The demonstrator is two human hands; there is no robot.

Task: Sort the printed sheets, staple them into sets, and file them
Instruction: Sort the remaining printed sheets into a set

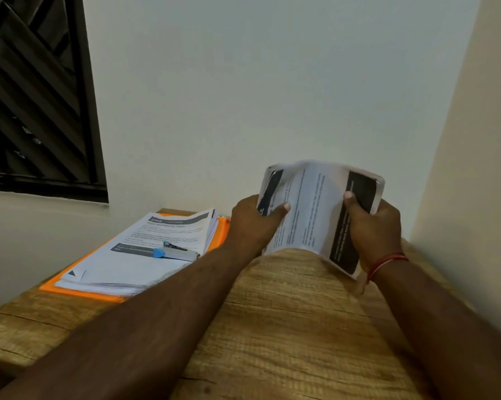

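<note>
Left hand and right hand both grip one bundle of printed sheets, right of centre frame. Left thumb lies across the front of the left edge, right thumb across the right edge, other fingers behind the paper. The bundle is held up off the table and bowed toward the camera, with its lower edge near the tabletop; can't tell if it touches. The print is blurred. There are dark bands down both side edges and lines of text between them. Red thread round the right wrist.

Left of the hands, mid frame: orange folder flat on the table, with a stack of printed sheets on top of it. Orange shows along the stack's lower and right edges. Can't tell if anything is inside the folder. The top sheet has a dark header bar and a dark band lower down. Stapler, blue and silver, lies on top of the stack near its right edge.

Table: wood grain, fills the lower frame. It butts against a plain white wall. Cream side wall at the right edge. Window with a dark frame and slanted bars, upper left.
</note>
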